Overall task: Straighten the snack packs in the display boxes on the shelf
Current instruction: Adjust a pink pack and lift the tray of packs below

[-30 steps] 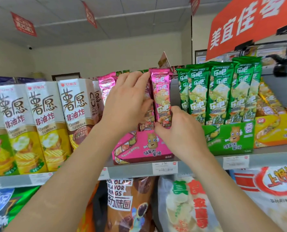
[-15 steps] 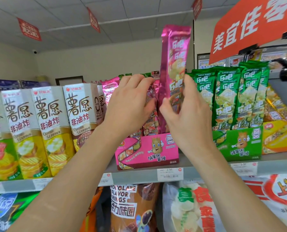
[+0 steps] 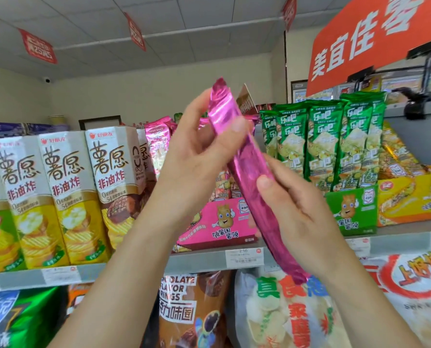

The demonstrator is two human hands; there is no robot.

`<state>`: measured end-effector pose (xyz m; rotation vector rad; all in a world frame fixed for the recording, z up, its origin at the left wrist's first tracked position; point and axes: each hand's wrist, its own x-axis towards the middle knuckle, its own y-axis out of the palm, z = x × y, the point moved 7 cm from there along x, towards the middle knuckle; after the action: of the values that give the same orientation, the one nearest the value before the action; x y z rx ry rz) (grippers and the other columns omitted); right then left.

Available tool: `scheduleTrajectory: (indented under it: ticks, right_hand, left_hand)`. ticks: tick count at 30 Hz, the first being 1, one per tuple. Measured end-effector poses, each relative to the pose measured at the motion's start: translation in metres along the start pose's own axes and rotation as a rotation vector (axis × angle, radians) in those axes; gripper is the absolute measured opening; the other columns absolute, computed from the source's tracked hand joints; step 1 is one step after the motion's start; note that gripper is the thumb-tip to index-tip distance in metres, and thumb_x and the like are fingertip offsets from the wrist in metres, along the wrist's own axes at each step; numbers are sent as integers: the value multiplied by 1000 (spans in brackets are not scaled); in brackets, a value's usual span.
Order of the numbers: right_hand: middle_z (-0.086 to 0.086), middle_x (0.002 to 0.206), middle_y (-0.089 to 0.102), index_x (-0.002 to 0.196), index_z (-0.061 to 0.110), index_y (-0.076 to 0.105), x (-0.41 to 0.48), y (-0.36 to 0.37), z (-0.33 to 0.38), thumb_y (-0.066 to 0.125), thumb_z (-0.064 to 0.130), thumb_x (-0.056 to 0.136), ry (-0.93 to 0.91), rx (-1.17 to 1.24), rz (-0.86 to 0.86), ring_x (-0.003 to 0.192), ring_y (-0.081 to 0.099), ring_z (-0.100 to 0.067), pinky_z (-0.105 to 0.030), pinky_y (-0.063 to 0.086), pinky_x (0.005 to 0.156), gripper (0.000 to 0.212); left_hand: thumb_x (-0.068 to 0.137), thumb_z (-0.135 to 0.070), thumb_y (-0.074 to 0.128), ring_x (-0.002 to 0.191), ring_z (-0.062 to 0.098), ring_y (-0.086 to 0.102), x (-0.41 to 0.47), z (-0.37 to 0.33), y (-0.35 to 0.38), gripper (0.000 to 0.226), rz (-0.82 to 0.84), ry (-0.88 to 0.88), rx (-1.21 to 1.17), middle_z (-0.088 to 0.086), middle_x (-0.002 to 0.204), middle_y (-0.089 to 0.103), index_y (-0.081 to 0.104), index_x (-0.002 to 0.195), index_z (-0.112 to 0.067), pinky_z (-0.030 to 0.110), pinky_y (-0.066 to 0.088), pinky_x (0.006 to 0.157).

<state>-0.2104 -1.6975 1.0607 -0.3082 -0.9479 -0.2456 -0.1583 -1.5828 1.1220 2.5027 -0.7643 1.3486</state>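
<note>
1. Pink snack pack [image 3: 249,169]: long, shiny, held up in front of the shelf, clear of its box. It is tilted, with the top end up and to the left and the bottom end down and to the right.
2. Left hand [image 3: 197,159]: grips the upper part of the pink snack pack, thumb across its front and fingers curled behind.
3. Right hand [image 3: 295,212]: grips the lower half of the same pack, thumb pressed on the front and fingers wrapped behind.
4. Pink display box [image 3: 217,222]: stands on the shelf [image 3: 197,261] behind the hands. More pink packs [image 3: 159,141] stand upright in it, partly hidden.
5. Green display box [image 3: 352,209]: just right of the pink one, with green packs [image 3: 322,144] standing upright in a close row.
6. Yellow display box [image 3: 415,197]: next to the green box on its right, with its packs leaning back.
7. Tall chip cartons [image 3: 66,192]: a row on the left part of the shelf.
8. Price tag [image 3: 244,257]: on the shelf edge below the pink display box.
9. Large snack bags [image 3: 192,310]: on the level below.
10. Orange sign [image 3: 375,33]: overhead, upper right.
</note>
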Motion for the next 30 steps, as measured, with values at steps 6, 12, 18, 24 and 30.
scheduleTrajectory:
  ticks: [6,12,18,24,30]
  right_hand:
    - [-7,82,70,115,29,63,-35,11,-14,60,50,88,327,456,211,56,67,-23,-30,55,52,34]
    - [-8,64,61,105,28,68,-67,18,-29,69,73,68,492,546,264,36,48,-10,-16,37,37,58]
    - [2,68,70,97,51,71,-76,19,-28,74,79,50,486,478,119,50,57,-11,-22,43,40,55]
    - [-1,58,57,96,38,70,-77,16,-31,70,54,66,435,309,7,41,47,-13,-21,39,38,34]
    - [3,91,73,95,39,59,-80,15,-38,77,45,70,453,218,32,66,72,-20,-23,53,53,31]
  left_hand:
    - [89,-23,64,79,11,63,-10,8,5,23,-57,-4,-25,-2,87,69,68,109,-34,27,53,69]
    - [92,-34,58,71,14,59,-12,16,-6,24,-237,-109,-207,5,83,67,74,108,-25,27,50,63]
    - [97,-39,52,89,22,63,-20,34,-7,32,-288,-198,-372,10,98,71,73,112,-21,37,53,83]
    - [83,-44,69,94,21,68,-31,33,-13,25,-224,-240,-144,1,97,69,67,101,-26,35,56,81]
    - [77,-11,74,91,21,69,-49,35,-14,69,-246,-200,-217,9,106,71,44,139,-9,33,55,73]
